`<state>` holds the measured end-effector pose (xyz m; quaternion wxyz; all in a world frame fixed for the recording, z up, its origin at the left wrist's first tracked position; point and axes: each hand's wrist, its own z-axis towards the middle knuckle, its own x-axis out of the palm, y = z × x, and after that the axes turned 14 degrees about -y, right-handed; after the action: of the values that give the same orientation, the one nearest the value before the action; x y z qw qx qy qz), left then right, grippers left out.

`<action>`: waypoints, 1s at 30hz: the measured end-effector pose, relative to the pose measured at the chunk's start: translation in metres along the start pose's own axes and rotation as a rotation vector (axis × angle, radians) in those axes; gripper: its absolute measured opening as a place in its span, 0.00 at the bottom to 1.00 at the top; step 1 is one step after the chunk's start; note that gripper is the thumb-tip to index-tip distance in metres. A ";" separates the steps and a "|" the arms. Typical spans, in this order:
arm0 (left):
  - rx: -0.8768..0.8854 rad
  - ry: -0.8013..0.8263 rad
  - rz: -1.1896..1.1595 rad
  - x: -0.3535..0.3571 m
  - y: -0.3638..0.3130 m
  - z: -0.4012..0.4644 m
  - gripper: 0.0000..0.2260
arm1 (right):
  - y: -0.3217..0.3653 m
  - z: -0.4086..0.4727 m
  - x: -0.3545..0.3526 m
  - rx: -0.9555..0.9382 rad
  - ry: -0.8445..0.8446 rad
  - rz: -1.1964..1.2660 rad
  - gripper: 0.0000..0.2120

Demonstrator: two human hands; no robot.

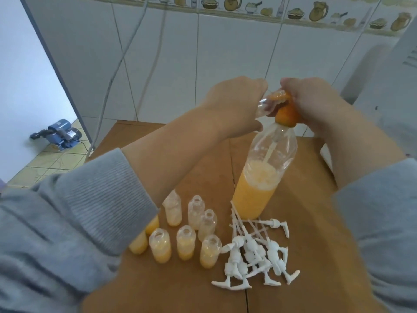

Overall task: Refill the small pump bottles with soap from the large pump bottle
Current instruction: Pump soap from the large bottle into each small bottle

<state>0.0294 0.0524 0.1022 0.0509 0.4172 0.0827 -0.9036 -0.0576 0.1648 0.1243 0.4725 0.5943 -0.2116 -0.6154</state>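
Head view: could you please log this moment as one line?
left hand: holds small bottle at spout | right hand: grips orange pump | big bottle: partly full | white pumps: off

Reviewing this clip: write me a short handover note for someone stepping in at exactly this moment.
Left hand holds a small clear bottle at the orange pump spout of the large bottle. Right hand grips the pump head.
The large bottle stands on the wooden table, roughly half full of orange soap.
Done: several small bottles in the group by the left sleeve hold soap, all uncapped.
Left: fill the held bottle and the near-empty ones, then fit the white pumps piled beside them.
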 end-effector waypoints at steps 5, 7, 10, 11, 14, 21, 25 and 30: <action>-0.002 -0.058 -0.045 -0.015 0.012 -0.001 0.20 | 0.016 0.001 -0.013 -0.124 0.104 -0.070 0.19; -0.076 -0.038 -0.106 -0.020 0.027 -0.011 0.22 | 0.022 0.002 -0.014 -0.100 0.157 -0.061 0.25; -0.280 -0.050 -0.239 -0.025 0.058 -0.034 0.21 | 0.022 0.010 -0.010 -0.033 0.133 -0.119 0.28; -0.357 -0.068 -0.280 -0.025 0.070 -0.044 0.21 | 0.021 0.012 -0.008 -0.007 0.126 -0.124 0.29; -0.585 -0.091 -0.370 -0.018 0.108 -0.078 0.17 | 0.019 0.013 -0.004 0.030 0.133 -0.169 0.30; -0.912 0.080 -0.401 0.020 0.142 -0.139 0.17 | 0.015 0.012 -0.002 -0.018 0.091 -0.216 0.29; -0.914 0.212 -0.332 0.035 0.146 -0.148 0.14 | 0.015 0.011 -0.003 -0.032 0.085 -0.226 0.30; -0.845 0.429 -0.236 0.047 0.142 -0.157 0.10 | 0.013 0.011 -0.002 -0.021 0.087 -0.215 0.29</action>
<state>0.1391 -0.0573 -0.0491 0.0950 0.5247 0.4976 -0.6842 -0.0643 0.1572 0.1385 0.4188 0.6346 -0.1196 -0.6384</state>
